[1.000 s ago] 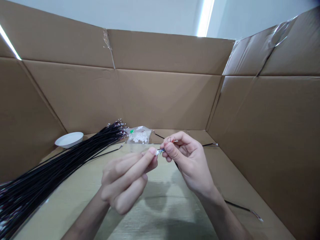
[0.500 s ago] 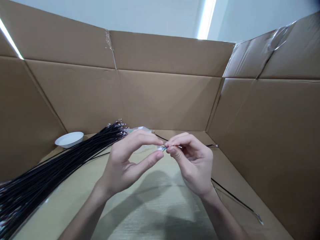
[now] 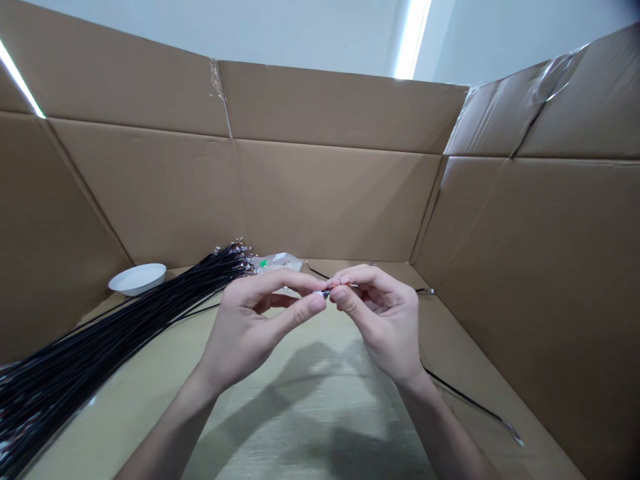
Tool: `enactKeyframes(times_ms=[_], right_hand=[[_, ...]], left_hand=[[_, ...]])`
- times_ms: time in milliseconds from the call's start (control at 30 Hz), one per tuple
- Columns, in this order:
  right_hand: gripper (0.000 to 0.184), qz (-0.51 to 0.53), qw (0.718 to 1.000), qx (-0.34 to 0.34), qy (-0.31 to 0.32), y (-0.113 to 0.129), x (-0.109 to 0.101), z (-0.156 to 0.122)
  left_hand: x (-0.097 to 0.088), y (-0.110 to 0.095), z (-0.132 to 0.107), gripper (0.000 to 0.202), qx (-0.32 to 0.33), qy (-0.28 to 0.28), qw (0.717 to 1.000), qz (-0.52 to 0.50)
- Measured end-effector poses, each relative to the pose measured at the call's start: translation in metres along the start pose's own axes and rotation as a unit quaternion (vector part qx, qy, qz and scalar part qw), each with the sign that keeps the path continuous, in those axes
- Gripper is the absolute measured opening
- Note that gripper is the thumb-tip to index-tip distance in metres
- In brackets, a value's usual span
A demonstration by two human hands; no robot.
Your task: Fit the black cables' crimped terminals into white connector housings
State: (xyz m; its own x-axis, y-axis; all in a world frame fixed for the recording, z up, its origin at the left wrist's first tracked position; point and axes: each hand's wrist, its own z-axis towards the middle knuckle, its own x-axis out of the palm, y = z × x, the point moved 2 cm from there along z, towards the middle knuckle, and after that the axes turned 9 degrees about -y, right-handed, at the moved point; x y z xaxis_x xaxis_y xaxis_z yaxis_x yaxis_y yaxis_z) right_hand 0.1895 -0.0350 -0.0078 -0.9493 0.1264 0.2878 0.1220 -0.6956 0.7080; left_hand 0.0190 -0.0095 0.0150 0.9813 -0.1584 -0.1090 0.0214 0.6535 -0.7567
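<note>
Tight pinch, easily upset

The left hand (image 3: 250, 327) pinches a small white connector (image 3: 319, 293) above the bench (image 3: 150, 400); the right hand (image 3: 383, 320) pinches coloured wires (image 3: 345, 283) just beside it — a sharp tug or a slip could pull one free.

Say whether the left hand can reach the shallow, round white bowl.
Probably not directly: the left hand pinches a small white connector, and the long bundle of black cables lies between hand and bowl.
</note>
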Motion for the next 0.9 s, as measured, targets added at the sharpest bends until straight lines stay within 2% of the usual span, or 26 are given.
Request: enactKeyframes(times_ms=[67,200,300,400,633,800,900], right_hand=[[0.004,0.001,1.0,0.001,0.001,0.0,0.0,0.0],[0.006,0.02,0.999,0.031,-0.009,0.003,-0.002,0.001],[0.006,0.022,0.998,0.053,-0.005,0.005,-0.001,0.001],[0.002,0.008,0.998,0.063,0.001,0.005,0.0,0.001],[0.002,-0.012,0.998,0.06,-0.002,0.001,0.001,0.001],[0.004,-0.044,0.998,0.054,0.006,-0.003,0.001,-0.001],[0.005,-0.04,0.998,0.048,0.008,-0.004,0.002,0.0]], left_hand=[[0.002,-0.001,0.0,0.013,-0.022,-0.017,1.0,-0.007],[0.005,0.0,-0.001,0.026,-0.02,-0.068,0.997,-0.027],[0.006,0.002,-0.002,0.033,0.014,-0.093,0.995,-0.019],[0.004,0.002,-0.003,0.038,0.079,-0.09,0.993,0.022],[-0.006,-0.001,-0.002,0.05,0.167,-0.011,0.976,0.137],[-0.012,-0.004,0.001,0.053,0.253,0.078,0.934,0.242],[-0.012,-0.007,0.002,0.047,0.281,0.106,0.908,0.294]])
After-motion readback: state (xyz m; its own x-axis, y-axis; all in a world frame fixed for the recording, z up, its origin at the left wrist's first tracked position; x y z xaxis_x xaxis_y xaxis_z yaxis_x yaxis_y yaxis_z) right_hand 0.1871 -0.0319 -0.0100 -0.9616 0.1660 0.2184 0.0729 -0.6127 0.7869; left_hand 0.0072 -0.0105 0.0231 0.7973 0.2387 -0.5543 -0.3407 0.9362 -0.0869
